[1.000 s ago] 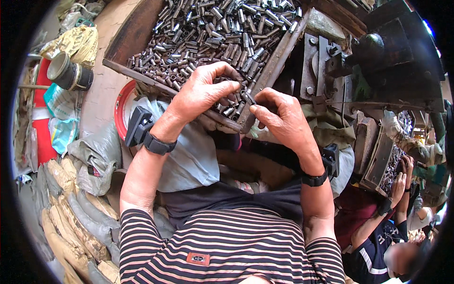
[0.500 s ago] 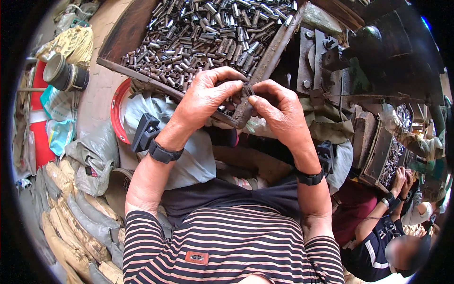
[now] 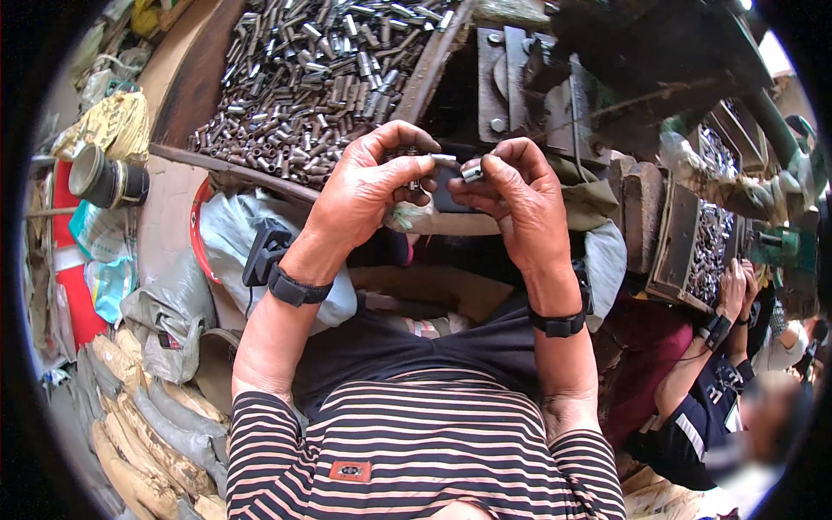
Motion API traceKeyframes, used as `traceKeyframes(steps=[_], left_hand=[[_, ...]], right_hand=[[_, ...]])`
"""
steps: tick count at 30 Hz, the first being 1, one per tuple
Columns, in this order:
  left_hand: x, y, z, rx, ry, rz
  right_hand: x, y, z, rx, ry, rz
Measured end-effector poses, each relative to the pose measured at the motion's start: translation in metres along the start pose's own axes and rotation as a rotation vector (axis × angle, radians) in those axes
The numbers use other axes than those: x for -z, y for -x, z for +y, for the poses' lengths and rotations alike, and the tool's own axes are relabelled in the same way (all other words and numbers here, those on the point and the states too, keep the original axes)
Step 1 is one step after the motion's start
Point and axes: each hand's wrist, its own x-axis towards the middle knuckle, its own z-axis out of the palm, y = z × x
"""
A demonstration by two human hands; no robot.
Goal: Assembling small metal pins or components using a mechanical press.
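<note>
My left hand (image 3: 368, 182) is closed, pinching a short metal tube (image 3: 444, 159) between thumb and forefinger. Just across a small gap, my right hand (image 3: 529, 199) grips another short shiny metal tube (image 3: 472, 172) with its thumb and fingers. Both hands are raised by the near right corner of a wooden tray (image 3: 227, 168), and my left hand covers part of its edge. Heaped in that tray are many loose metal tubes (image 3: 295, 113), some shiny, some brownish. Other small pieces may sit in my left fingers, but they are partly hidden.
A bolted steel machine block (image 3: 516, 87) stands right of the tray. Farther right, a co-worker's hands (image 3: 737, 290) are at a second tray of parts (image 3: 685, 251). Stacked sacks (image 3: 143, 433), a grey plastic bag (image 3: 169, 321) and a dark cylindrical container (image 3: 100, 176) lie left.
My hands, earlier together over the tray's corner, have drawn slightly apart and nearer to me, each with a tube. The view has shifted, so the tray appears farther left.
</note>
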Motion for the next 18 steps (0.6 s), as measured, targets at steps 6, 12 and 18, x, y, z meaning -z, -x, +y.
traceKeyframes(steps=[6,12,18], left_hand=[[-0.037,-0.006,-0.011,-0.003,-0.115,-0.023],[-0.053,-0.010,-0.019,-0.035,-0.160,0.002],[-0.059,-0.015,-0.023,-0.140,-0.375,-0.004]], right_hand=[[0.023,0.006,0.006,0.198,-0.014,0.161],[0.034,0.019,0.004,0.205,-0.137,0.172],[0.049,0.021,0.003,0.122,-0.291,0.088]])
